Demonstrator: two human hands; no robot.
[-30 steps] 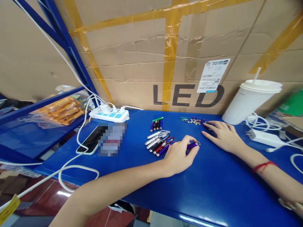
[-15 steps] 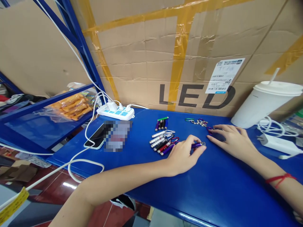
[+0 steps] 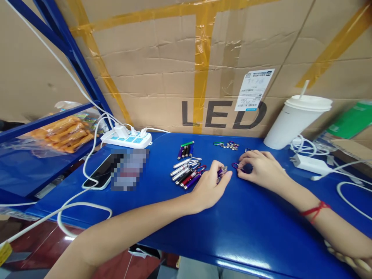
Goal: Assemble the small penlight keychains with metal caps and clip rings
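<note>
My left hand (image 3: 207, 188) is closed around a small purple metal tube (image 3: 222, 171) with a silvery end, like a mini penlight. Opposite it, my right hand (image 3: 258, 164) pinches a purple carabiner clip (image 3: 235, 165); a dark round piece (image 3: 247, 168) shows under its fingers, its kind unclear. Left of my left hand lies a row of keychain penlights (image 3: 186, 174) in silver, black, red and purple, with clips attached. Behind them sit short coloured tubes (image 3: 186, 150), a green one lying across the top. Small round metal pieces (image 3: 231, 145) lie beside a green carabiner clip (image 3: 218, 143).
The blue table (image 3: 232, 228) backs onto a large cardboard box (image 3: 162, 69). A white power strip (image 3: 130, 139) and a phone (image 3: 103, 174) are at left. To the right stand a white lidded cup (image 3: 293, 122) and a white adapter (image 3: 310, 166) with coiled cable.
My right hand has closed on the purple carabiner clip and drawn it closer. My left hand has turned the purple tube, keeping hold. The whole view has shifted rightward.
</note>
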